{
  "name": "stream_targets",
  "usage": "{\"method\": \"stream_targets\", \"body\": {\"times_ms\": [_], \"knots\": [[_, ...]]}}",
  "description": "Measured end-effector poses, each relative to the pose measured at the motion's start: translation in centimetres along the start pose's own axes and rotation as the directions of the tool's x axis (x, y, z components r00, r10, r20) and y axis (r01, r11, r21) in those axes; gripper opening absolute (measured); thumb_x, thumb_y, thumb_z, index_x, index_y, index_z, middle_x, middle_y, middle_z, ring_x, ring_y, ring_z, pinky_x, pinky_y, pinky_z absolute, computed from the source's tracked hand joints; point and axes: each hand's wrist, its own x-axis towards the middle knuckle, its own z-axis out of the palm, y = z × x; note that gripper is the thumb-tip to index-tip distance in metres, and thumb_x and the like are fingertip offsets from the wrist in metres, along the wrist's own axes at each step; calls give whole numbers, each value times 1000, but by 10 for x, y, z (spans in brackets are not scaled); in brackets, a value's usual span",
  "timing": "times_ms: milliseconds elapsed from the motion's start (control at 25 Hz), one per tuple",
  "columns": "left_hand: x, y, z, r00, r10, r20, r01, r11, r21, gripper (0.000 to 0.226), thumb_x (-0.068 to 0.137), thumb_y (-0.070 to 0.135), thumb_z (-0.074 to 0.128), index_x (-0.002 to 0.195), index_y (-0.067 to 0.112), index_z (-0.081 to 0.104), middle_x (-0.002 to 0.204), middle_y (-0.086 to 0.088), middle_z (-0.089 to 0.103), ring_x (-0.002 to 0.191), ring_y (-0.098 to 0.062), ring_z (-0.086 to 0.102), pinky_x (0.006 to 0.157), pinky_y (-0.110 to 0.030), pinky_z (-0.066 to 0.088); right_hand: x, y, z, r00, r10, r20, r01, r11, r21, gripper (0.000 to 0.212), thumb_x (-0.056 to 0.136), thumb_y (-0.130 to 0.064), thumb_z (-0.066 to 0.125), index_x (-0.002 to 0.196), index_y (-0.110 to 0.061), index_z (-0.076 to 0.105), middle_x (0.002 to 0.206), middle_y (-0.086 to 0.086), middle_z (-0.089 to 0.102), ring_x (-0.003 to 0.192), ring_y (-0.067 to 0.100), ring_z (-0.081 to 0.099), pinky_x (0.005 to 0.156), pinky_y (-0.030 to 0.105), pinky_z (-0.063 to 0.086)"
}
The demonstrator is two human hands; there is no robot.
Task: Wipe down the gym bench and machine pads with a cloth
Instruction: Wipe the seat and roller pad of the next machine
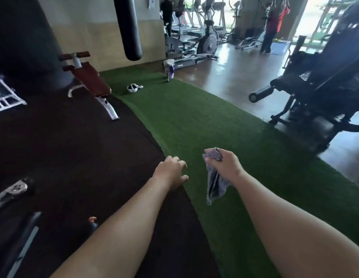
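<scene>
Currently held: cloth [214,178], grey; bunched at its top inside the clenched right grip [224,163]; tail hanging free above the green turf [184,121]
Left grip [171,171]: empty; fingers loosely curled; near the cloth
Bench [90,79]: red pad; far left, well apart
Machine [325,81]: black pads; right
Handling: probably light, limp, unbreakable; best wadded in the palm, flat face outward

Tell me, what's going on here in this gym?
A person stands over a strip of green turf with both hands held out in front. The right hand grips a grey cloth that hangs down from it; the left hand is empty and loosely curled. A reddish bench sits ahead to the left and a black machine to the right. Neither is being touched, so no wiping is under way right now.
</scene>
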Motion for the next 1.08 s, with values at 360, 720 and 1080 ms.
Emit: {"method": "stream_targets", "body": {"times_ms": [360, 720, 1080], "knots": [[110, -143, -41, 937, -338, -90, 330, 939, -93, 45, 95, 49, 61, 136, 28, 60, 133, -1, 56, 129, -25, 45, 102, -46, 47, 237, -64, 102, 936, -121, 332, 143, 989, -43, 25, 89, -32, 78, 112, -42, 75, 102, -16, 76, 96, 4, 71, 91, 30, 57], [166, -381, -91, 814, -567, -130, 544, 821, -175, 42, 93, 45, 64, 131, 27, 63, 127, -1, 58, 126, -25, 46, 99, -46, 47, 417, -172, 321, 817, -237, 525, 278, 961, 0, 23, 87, -35, 79, 105, -48, 73, 99, -16, 77, 95, 0, 70, 89, 26, 54], [177, -603, -124, 552, -824, -124, 793, 566, -228, 43, 95, 45, 64, 135, 28, 62, 132, -2, 55, 134, -27, 41, 103, -45, 44, 554, -291, 557, 573, -359, 737, 430, 897, 103, 28, 84, -39, 79, 112, -38, 76, 99, -14, 77, 96, 2, 71, 91, 30, 55]]}}
